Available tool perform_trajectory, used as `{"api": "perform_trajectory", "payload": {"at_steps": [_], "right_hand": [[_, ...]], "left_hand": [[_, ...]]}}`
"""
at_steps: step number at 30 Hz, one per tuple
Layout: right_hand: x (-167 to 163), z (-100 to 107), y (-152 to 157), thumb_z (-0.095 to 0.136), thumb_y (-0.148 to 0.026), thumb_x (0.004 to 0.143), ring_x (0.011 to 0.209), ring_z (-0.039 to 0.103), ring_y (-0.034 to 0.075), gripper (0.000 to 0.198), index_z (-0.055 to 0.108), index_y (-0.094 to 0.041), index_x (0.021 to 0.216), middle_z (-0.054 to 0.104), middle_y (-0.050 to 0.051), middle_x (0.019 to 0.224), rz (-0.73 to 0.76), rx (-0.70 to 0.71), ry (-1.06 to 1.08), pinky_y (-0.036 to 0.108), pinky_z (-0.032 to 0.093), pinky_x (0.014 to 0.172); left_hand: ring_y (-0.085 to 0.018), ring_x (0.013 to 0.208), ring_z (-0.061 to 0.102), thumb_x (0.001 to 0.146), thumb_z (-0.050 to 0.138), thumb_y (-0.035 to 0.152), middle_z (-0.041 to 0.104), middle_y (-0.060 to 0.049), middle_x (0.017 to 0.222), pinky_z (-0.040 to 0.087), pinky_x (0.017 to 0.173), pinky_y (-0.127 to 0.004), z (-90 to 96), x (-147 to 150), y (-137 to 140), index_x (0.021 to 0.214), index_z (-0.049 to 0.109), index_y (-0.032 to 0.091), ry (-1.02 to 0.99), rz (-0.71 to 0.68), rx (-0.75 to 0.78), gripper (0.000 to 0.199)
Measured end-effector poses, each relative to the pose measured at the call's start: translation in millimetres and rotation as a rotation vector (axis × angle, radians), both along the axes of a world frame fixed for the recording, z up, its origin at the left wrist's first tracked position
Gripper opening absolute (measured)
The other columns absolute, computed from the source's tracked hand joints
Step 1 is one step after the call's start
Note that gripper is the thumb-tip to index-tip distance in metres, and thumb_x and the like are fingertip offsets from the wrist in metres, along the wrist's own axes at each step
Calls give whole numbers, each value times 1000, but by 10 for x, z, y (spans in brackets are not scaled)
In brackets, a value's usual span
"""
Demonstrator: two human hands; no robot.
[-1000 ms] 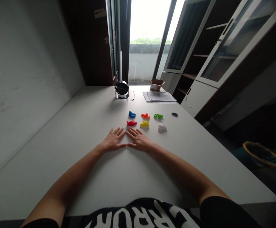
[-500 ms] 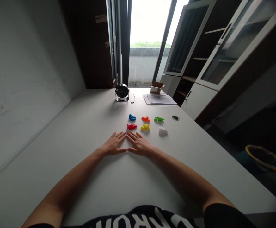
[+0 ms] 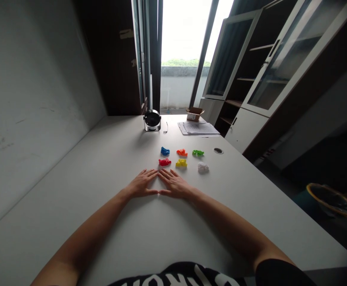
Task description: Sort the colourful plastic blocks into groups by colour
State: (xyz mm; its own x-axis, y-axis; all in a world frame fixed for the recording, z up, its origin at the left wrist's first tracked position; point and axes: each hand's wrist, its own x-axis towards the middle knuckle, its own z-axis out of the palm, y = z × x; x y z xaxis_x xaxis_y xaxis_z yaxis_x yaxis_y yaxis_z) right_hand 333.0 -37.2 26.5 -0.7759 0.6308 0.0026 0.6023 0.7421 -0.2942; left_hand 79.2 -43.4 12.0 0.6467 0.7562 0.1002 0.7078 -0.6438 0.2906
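Note:
My left hand (image 3: 143,184) lies flat on the white table (image 3: 107,167), palm down and open. My right hand (image 3: 175,184) rests flat in the same way, its fingertips and thumb meeting or nearly meeting the left ones. Just beyond my fingers are small plastic pieces in two rows, their exact kind too small to tell. The nearer row has a red piece (image 3: 164,162), a yellow piece (image 3: 181,163) and a clear whitish piece (image 3: 203,167). Farther back are a blue piece (image 3: 165,151), an orange piece (image 3: 182,152) and a green piece (image 3: 198,152).
A round black device on a metal stand (image 3: 152,120) is at the back, beside a thin cord (image 3: 165,127). Papers (image 3: 200,128) and an open cardboard box (image 3: 194,114) lie back right. A cable hole (image 3: 218,151) sits near the right edge. A wall (image 3: 42,99) borders the left.
The whole view has shifted slightly, so the table and the pieces appear a little lower. Both hands stay flat in place and the pieces have not moved on the table.

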Motion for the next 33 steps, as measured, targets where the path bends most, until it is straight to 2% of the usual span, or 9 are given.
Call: {"api": "perform_trajectory", "payload": {"at_steps": [19,33], "right_hand": [[-4,-48,-11,41,-79,92,156,14,32,96,17,-22,165,18,10,168,-16,29,9,51,10,128],[0,-69,-5,44,-76,93,156,16,31,92,20,-23,164,21,10,168,-21,42,16,51,11,128]], "left_hand": [[-30,154,27,85,52,80,30,-12,166,18,126,-49,4,-10,-22,160,31,23,12,-1,-1,97],[-28,153,28,86,56,75,31,-11,166,20,127,-49,-6,-29,-8,159,33,24,-11,-9,-9,91]]}}
